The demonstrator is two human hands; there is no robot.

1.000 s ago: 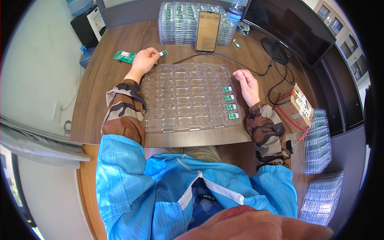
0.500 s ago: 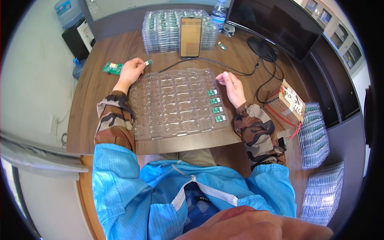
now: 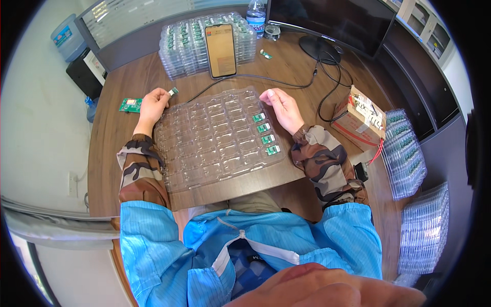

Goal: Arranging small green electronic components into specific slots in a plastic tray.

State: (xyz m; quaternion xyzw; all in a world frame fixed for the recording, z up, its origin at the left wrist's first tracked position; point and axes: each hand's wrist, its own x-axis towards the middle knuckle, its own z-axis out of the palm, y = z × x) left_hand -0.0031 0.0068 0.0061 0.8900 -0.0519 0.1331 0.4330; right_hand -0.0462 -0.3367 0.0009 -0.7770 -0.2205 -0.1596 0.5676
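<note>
A clear plastic blister tray (image 3: 204,153) with many pockets lies on the wooden desk in front of me. Several small green circuit boards (image 3: 266,134) fill pockets along its right column. My left hand (image 3: 151,105) rests at the tray's far left corner and pinches one small green board (image 3: 173,92) between its fingertips. My right hand (image 3: 282,108) hovers at the tray's far right corner with fingers curled; nothing shows in it. A larger green board (image 3: 131,104) lies on the desk just left of my left hand.
Stacks of filled clear trays (image 3: 189,41) stand at the back with a phone (image 3: 220,43) leaning on them. A monitor (image 3: 327,20), cables (image 3: 327,87) and a cardboard box (image 3: 360,115) sit to the right. More tray stacks (image 3: 409,153) stand at the right edge.
My head has shifted, so the desk sits differently in view. My right hand has moved from the tray's right side up to its far right corner. My left hand keeps the small board.
</note>
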